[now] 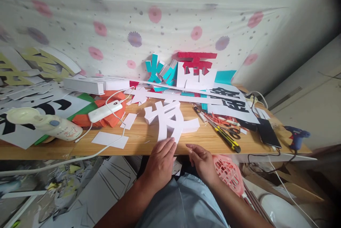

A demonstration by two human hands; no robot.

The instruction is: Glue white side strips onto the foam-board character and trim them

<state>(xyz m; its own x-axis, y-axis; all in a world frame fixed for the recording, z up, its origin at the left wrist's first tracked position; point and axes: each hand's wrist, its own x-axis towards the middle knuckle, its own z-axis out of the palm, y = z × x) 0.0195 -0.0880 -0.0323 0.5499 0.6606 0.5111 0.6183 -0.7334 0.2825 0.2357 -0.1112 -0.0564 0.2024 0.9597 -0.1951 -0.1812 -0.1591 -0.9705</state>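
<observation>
A large white foam character [170,118] lies flat on the wooden table [213,139], near its front edge. My left hand [161,162] lies at that edge with its fingers stretched out flat, the tips touching the character's lower end. My right hand [202,160] rests beside it at the table edge, fingers loosely apart and pointing left, with nothing in them. Both hands sit above my lap in light blue cloth.
A yellow-black utility knife [227,138], scissors [234,132], a phone [268,134] and a blue glue gun [297,136] lie to the right. Red, teal and white characters [197,71] lean at the back. A white fan [42,123] and power strip [105,110] sit left. A pink basket [229,173] hangs below.
</observation>
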